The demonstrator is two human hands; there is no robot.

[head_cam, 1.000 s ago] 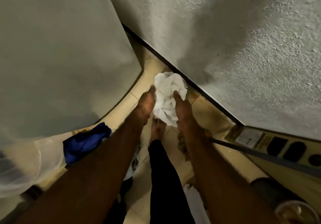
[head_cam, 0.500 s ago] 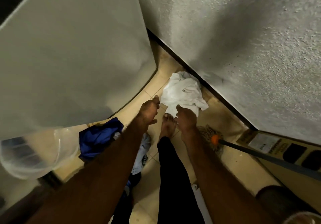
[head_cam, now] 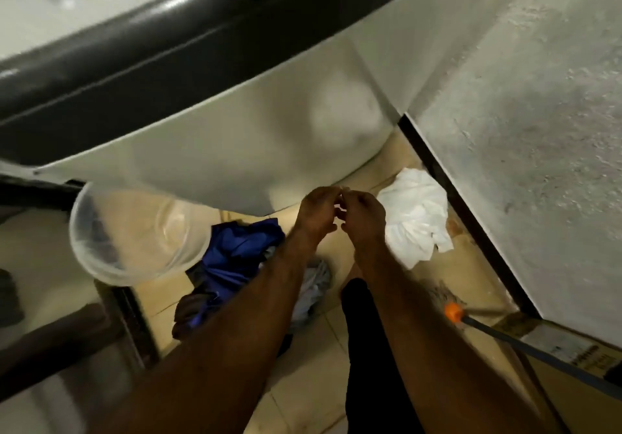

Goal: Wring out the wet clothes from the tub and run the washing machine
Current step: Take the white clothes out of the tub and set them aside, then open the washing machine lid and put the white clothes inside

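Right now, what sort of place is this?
Likely a home laundry corner: white washing machine with dark trim, crumpled white cloth and blue garment on beige floor tiles, clear plastic tub.

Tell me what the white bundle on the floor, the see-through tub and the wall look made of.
White bundle: woven fabric, probably cotton, matte; it lies in soft crumpled folds.
See-through tub: clear plastic, glossy; the floor shows through and its rim catches light.
Wall: painted plaster or cement, rough matte; grainy bumps.

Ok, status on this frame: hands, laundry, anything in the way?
Left hand and right hand together, fingers curled, nothing seen held. White cloth on floor by wall, ungripped. Mop at right, apart from the hands.
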